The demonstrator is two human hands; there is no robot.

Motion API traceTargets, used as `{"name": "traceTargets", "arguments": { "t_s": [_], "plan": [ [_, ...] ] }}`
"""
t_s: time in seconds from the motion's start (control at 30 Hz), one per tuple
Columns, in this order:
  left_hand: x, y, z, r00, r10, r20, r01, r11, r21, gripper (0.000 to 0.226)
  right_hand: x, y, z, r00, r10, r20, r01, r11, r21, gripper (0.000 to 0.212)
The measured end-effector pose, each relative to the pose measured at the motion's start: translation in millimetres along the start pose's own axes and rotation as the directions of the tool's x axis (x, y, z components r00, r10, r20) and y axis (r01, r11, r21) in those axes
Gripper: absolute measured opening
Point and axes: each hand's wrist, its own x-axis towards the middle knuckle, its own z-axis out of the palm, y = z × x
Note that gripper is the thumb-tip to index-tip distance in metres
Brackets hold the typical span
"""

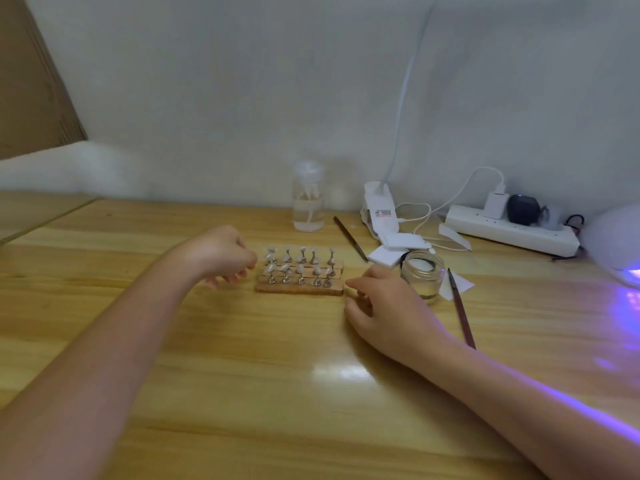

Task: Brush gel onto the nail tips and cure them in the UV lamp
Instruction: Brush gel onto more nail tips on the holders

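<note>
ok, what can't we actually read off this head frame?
- UV lamp: cut off by the right edge, inside unseen.
- Nail tips: too small and soft to tell whether gelled.
- Left hand: motion-blurred, curled fingers; contents unclear.
- Right hand: seen from the back, palm side hidden.
- Glass jar: partly behind the right hand.

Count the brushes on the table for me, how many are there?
2. One brush lies behind the rack of nail tips, near the clear bottle. The other brush lies right of the glass jar, beside the right hand. None seems hidden.
</note>
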Motion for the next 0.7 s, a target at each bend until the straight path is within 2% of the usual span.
{"name": "traceTargets", "arguments": {
  "t_s": [0.33,0.57,0.7],
  "plan": [
    [-6,2,1,0.99,-0.031,0.137,0.039,0.998,-0.057,0.017,4,-6,-5,0.995,0.032,0.09,-0.027,0.998,-0.06,0.029],
    [-6,3,1,0.98,0.009,0.199,-0.001,0.999,-0.04,0.013,6,-5,-16,0.989,0.041,0.143,-0.026,0.995,-0.101,0.029],
    [-12,8,-1,0.962,0.047,0.268,-0.062,0.997,0.049,0.008,3,-5,-31,0.968,0.077,0.239,-0.044,0.989,-0.14,0.029]
  ]
}}
